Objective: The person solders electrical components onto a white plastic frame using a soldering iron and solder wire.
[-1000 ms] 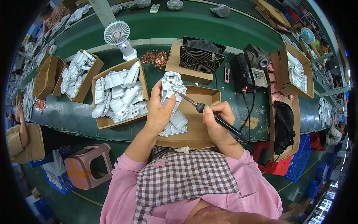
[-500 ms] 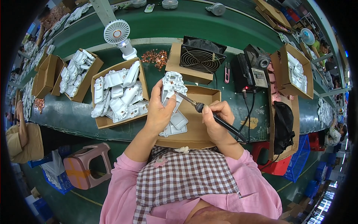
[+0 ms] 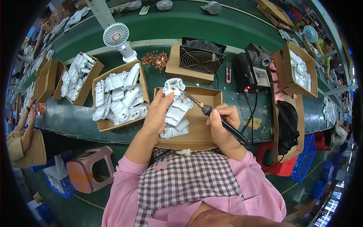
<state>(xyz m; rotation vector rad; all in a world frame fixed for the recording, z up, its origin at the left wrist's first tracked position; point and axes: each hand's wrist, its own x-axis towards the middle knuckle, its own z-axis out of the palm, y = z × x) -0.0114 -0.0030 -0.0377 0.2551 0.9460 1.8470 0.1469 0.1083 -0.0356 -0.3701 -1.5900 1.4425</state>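
Note:
My left hand [image 3: 157, 113] is closed on a white plastic housing [image 3: 177, 109], its thumb pressed on the upper part near small copper-coloured pieces. In my right hand [image 3: 224, 126] is a soldering iron [image 3: 206, 109] with a black handle, gripped like a pen. Its metal tip points up and left and meets, or nearly meets, the housing's upper right side; contact is hard to make out. Beneath both hands lies a shallow cardboard box [image 3: 206, 138], with more white housings [image 3: 174, 131] in its left part.
Left of my hands stands a carton of white housings [image 3: 121, 94]. Behind it are a small white fan [image 3: 116, 36] and a pile of copper pieces [image 3: 155, 59]. A black box fan [image 3: 200, 56], tweezers [image 3: 228, 72] and a soldering station [image 3: 252, 72] with cables stand farther back and right.
The housing has tilted and shifted slightly in my left hand, whose thumb now lies higher on it. The iron's tip has moved a little up and right. At far left, a co-worker's arms have reached forward.

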